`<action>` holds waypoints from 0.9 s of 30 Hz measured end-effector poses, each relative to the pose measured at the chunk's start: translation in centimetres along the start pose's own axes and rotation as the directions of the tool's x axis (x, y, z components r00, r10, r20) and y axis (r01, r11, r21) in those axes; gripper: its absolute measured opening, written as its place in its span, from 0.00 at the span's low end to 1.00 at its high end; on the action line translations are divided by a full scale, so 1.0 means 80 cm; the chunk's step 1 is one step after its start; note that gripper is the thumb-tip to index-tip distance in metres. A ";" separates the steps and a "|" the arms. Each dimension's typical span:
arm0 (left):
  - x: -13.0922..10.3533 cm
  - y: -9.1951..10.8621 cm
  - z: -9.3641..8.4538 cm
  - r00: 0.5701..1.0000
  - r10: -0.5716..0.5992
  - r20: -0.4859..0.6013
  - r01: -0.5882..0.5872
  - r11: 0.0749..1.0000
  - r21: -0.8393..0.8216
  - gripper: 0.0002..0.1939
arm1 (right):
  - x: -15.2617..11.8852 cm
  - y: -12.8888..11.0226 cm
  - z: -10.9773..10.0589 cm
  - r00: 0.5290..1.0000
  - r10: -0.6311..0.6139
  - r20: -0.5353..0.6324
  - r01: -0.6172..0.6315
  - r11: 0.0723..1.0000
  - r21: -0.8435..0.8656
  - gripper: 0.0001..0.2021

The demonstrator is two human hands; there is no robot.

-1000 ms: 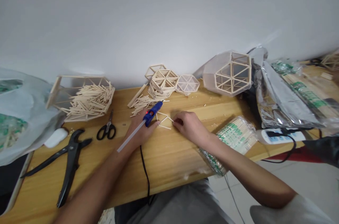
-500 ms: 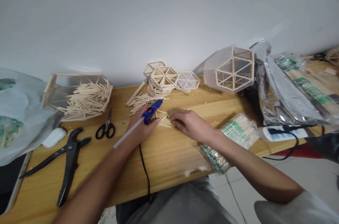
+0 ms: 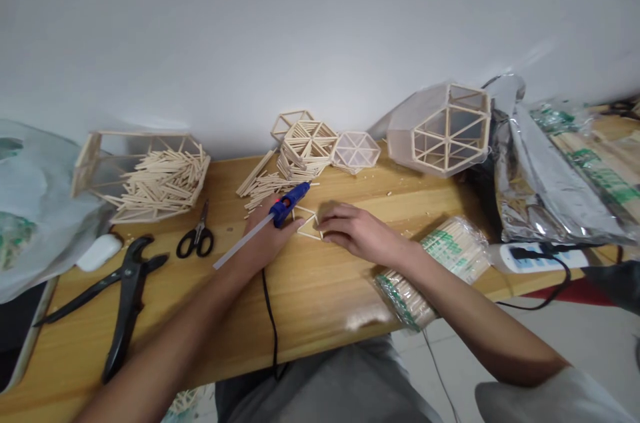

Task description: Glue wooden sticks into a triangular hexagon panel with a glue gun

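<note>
My left hand is closed around a blue hot glue gun, a long pale glue stick jutting from its rear. The nozzle points away, toward a heap of cut sticks. Between my hands, flat on the table, lies a small frame of wooden sticks forming triangles. My left thumb reaches its left corner. My right hand pinches a short stick at the frame's right side, fingertips low at the tabletop.
Behind stand stacked hexagon stick frames and a large covered lattice. To the left are a lattice holder full of sticks, scissors and black pliers. Bagged sticks and a power strip are at right.
My right hand has brought a short stick against the open right side of the small frame. The glue gun stays in my left hand. The view has shifted slightly.
</note>
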State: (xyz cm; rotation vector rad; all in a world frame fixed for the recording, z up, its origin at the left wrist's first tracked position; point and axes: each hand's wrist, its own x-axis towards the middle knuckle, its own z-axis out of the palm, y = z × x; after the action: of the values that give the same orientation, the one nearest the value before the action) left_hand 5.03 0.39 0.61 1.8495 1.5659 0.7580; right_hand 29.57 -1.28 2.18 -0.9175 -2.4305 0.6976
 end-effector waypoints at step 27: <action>0.000 0.000 0.003 1.000 0.010 -0.003 -0.010 0.998 0.062 0.17 | -0.002 0.001 0.006 0.998 0.009 -0.063 -0.006 0.999 0.038 0.08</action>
State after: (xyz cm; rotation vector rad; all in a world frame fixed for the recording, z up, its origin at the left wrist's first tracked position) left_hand 5.23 0.41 0.43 1.9028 1.6001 0.7242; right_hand 29.46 -1.49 1.74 -0.9206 -2.3516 0.7037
